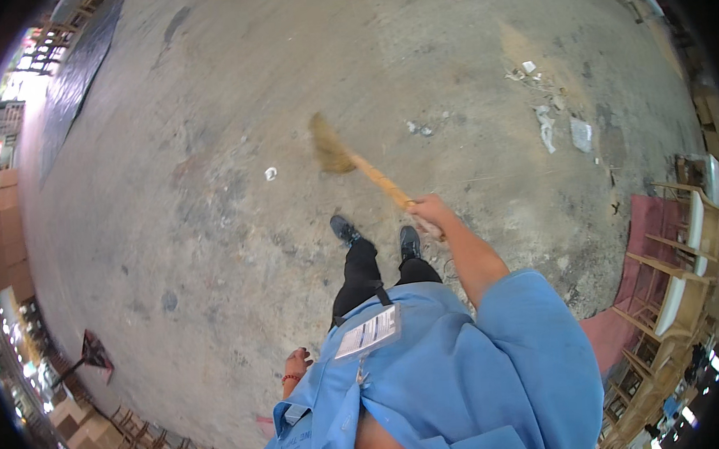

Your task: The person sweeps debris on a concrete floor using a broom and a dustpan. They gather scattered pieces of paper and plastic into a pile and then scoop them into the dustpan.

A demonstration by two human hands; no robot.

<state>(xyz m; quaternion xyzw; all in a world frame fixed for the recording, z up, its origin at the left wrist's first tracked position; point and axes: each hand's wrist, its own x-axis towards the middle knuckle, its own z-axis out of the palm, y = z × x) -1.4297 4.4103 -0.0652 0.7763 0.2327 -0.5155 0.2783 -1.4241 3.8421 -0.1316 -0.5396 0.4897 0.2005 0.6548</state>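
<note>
My right hand (431, 211) is wrapped round the handle of a straw broom (383, 184) in front of my right side. The handle slants away to the far left. Its bristle head (331, 148) is slightly blurred, beyond my left shoe, over the concrete floor. A small white scrap (271, 173) lies to the left of the bristles, apart from them. My left hand (297, 362) hangs low beside my body with a red bead bracelet at the wrist. Its fingers are loosely bent and I see nothing in them.
Litter lies at the far right, with white wrappers (545, 128) and a flat pale sheet (581, 135). More scraps (419, 129) are right of the bristles. Wooden chairs (667, 267) line the right edge. Cardboard boxes (4, 234) and a long-handled dustpan (96, 356) stand at left.
</note>
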